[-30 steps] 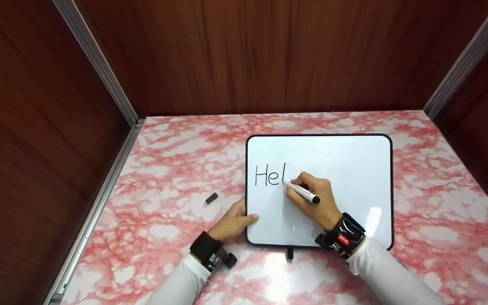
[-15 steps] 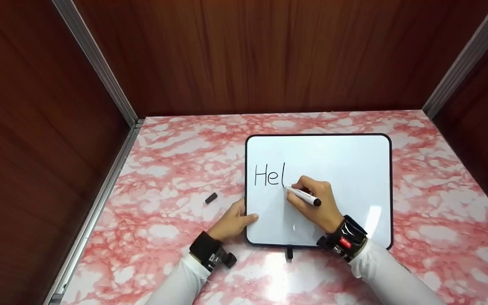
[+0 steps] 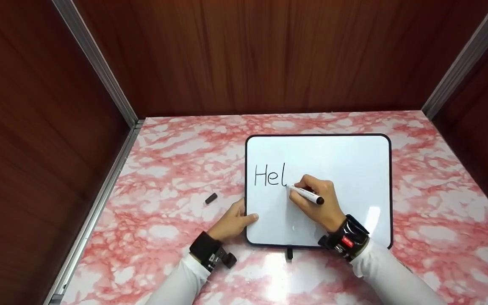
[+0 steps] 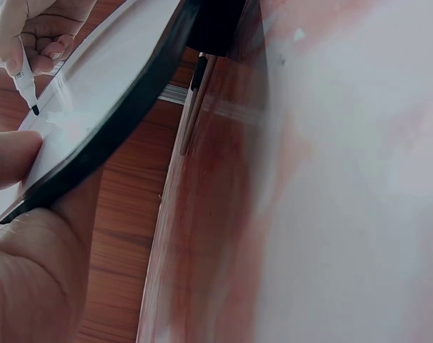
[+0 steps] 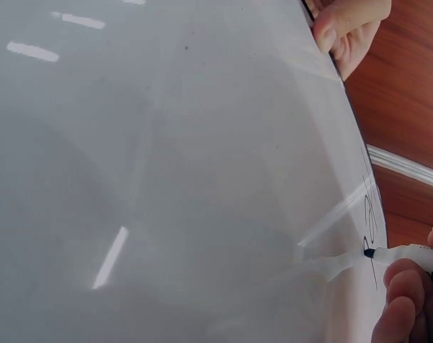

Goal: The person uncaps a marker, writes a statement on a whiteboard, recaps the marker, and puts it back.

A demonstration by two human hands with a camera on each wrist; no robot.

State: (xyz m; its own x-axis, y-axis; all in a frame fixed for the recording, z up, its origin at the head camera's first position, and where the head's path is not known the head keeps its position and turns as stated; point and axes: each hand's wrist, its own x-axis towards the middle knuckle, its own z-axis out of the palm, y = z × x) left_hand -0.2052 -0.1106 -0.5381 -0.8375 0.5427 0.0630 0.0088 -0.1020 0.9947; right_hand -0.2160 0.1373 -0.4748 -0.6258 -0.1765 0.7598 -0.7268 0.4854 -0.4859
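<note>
Whiteboard (image 3: 345, 156): white glossy face, thin black frame, rounded corners, over right half of desk (image 3: 172, 165), long side across. Handwritten black "Hel" (image 3: 273, 177) on its left part, l curving at the foot. Left edge between thumb and fingers of left hand (image 3: 232, 221). Marker (image 3: 307, 195): white barrel, black rear end, uncapped, dark tip at foot of the l, slanted, pinched in right hand (image 3: 323, 205).

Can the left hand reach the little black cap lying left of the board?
Probably yes: the black cap lies close to the left hand, with nothing seen between them. But that hand grips the whiteboard, so it would likely need to let go first.
</note>
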